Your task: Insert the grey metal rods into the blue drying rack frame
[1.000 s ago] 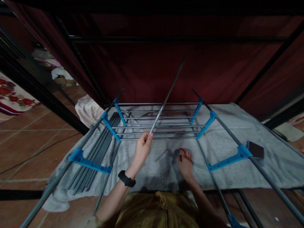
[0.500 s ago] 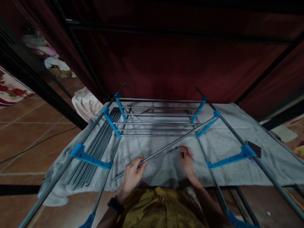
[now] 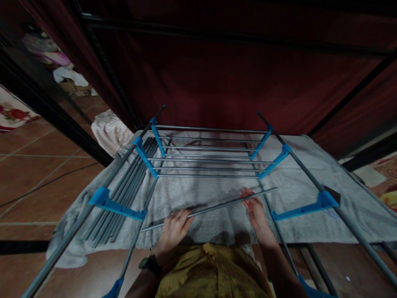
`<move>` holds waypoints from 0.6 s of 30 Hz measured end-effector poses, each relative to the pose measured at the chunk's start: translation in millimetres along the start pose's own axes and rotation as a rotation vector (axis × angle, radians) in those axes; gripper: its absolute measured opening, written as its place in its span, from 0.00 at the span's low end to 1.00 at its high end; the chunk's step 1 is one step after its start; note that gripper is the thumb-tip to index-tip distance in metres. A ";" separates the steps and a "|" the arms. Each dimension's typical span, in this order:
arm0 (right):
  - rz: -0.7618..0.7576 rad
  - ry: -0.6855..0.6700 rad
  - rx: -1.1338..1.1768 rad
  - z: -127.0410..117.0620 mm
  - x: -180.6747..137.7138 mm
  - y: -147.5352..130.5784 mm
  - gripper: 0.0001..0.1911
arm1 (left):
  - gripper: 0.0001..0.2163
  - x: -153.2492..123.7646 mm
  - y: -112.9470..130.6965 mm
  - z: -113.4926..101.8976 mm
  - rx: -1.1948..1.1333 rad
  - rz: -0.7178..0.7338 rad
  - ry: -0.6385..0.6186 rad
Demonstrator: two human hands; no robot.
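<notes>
A thin grey metal rod [image 3: 220,205] lies across the space in front of me, slanting up slightly to the right. My left hand [image 3: 174,228] is closed around it left of its middle. Near the rod's right part, my right hand [image 3: 257,211] has its fingers stretched out, and the rod crosses in front of them. Around both hands stands a drying rack frame of grey tubes with blue plastic brackets; a left bracket [image 3: 116,205] and a right bracket [image 3: 305,210] are closest. Several crossbars [image 3: 207,169] span the brackets at the far end.
Several loose grey rods [image 3: 125,192] lie bundled on the grey blanket [image 3: 313,165], left of the frame. A dark flat object [image 3: 332,194] rests by the right tube. Behind hangs a dark red curtain [image 3: 217,87]. A cable [image 3: 49,182] runs over the tiled floor at left.
The rod's far right end has come down and away from the right bracket, so it lies flatter and nearer me. My right hand has shifted right, its fingers opening out at the rod.
</notes>
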State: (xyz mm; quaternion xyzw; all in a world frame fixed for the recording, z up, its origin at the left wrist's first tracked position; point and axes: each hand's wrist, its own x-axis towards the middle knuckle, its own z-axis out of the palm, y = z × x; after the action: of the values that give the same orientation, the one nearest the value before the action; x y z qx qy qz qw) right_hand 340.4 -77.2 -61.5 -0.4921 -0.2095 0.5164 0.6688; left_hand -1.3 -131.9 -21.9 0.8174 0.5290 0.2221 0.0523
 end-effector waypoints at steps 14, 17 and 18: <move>0.106 0.117 0.070 -24.7 11.0 -3.6 0.05 | 0.13 17.7 -28.9 13.4 0.187 0.036 -0.037; 0.101 0.130 0.072 -28.5 12.2 -2.5 0.04 | 0.13 21.3 -29.7 14.3 0.205 0.038 -0.065; 0.103 0.130 0.076 -29.4 12.6 -2.6 0.04 | 0.14 22.3 -29.4 14.1 0.203 0.042 -0.076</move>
State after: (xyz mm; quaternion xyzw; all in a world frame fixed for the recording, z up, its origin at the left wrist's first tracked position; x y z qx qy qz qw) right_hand 369.7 -78.9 -74.7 -0.5089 -0.1203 0.5245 0.6719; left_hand -12.5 -97.2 -37.1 0.8373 0.5290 0.1373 -0.0157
